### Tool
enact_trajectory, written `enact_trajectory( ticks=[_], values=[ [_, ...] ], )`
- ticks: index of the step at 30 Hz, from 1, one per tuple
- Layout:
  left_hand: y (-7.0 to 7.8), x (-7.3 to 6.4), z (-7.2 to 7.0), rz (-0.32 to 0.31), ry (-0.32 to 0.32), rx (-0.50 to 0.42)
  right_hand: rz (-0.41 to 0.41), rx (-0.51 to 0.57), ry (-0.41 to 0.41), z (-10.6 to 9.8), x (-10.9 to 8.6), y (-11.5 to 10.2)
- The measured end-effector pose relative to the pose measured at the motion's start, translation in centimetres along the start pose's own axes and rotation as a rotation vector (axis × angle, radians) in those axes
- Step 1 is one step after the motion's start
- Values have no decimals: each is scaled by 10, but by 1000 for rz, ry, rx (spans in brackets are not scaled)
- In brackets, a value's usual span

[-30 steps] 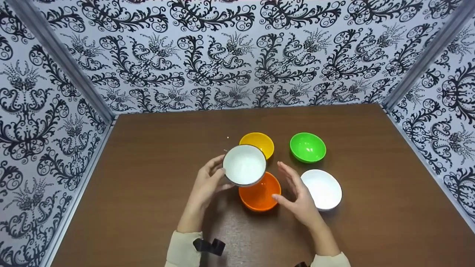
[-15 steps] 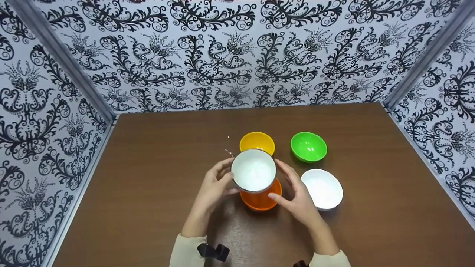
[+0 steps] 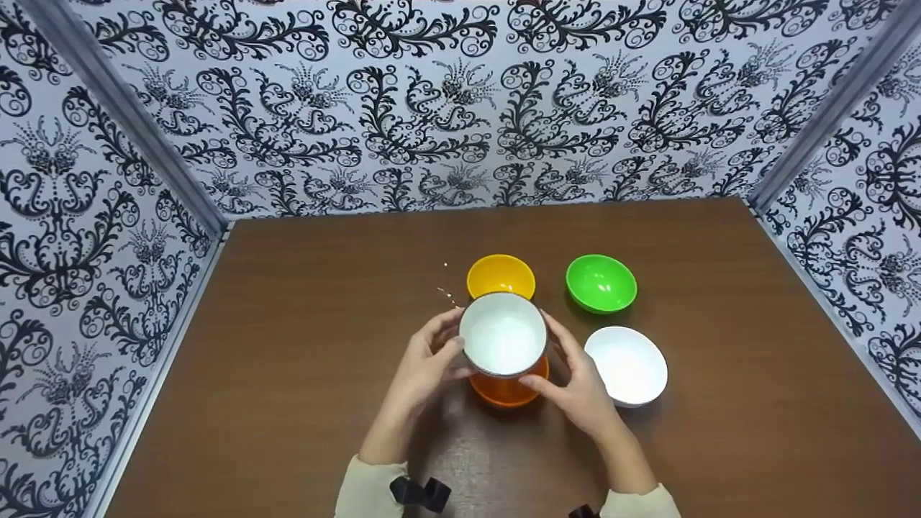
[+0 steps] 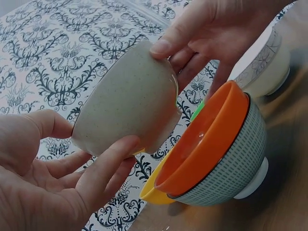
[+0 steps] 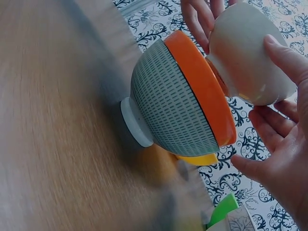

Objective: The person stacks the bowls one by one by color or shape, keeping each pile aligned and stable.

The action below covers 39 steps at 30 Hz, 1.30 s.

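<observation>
A pale speckled bowl with a whitish inside and a dark rim is held up between both hands. My left hand grips its left side with thumb and fingers. On the right side, my right hand holds it too, its thumb low on the wall in the head view. Close below the held bowl stands an orange bowl, nested inside a green-checked bowl with a white foot. The held bowl covers much of the orange bowl's inside in the head view.
A yellow bowl stands behind the held one. Farther right are a green bowl and, nearer, a white bowl. All rest on a brown wooden table with patterned walls around it. Small white specks lie left of the yellow bowl.
My left hand has carried the speckled bowl right and slightly nearer, over the orange bowl. My right hand, apart from it at first, has come to hold its right side.
</observation>
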<state>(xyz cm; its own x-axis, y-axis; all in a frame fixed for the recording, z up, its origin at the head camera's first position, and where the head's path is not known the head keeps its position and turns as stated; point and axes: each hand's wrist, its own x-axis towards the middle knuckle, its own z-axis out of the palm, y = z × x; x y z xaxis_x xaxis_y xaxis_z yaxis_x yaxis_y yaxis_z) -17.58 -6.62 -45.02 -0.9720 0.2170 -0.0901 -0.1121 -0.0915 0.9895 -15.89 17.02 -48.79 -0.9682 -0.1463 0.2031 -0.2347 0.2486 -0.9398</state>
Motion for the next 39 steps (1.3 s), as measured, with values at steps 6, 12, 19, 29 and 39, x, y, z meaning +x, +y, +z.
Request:
enact_trajectory(
  ticks=[6,12,19,29,39],
  values=[
    [2,-3,0,110,-106,124,-27,12,37,0,-1,1],
    [3,-10,0,180,-165,319,-53,23,53,-2,-3,2],
    [-1,-13,5,245,-97,536,-72,9,55,-4,-4,5],
    [-17,-15,7,250,-46,610,-79,-28,33,-5,-9,13],
    [-25,-15,7,278,-44,601,-64,-38,33,-3,-12,18]
  ],
)
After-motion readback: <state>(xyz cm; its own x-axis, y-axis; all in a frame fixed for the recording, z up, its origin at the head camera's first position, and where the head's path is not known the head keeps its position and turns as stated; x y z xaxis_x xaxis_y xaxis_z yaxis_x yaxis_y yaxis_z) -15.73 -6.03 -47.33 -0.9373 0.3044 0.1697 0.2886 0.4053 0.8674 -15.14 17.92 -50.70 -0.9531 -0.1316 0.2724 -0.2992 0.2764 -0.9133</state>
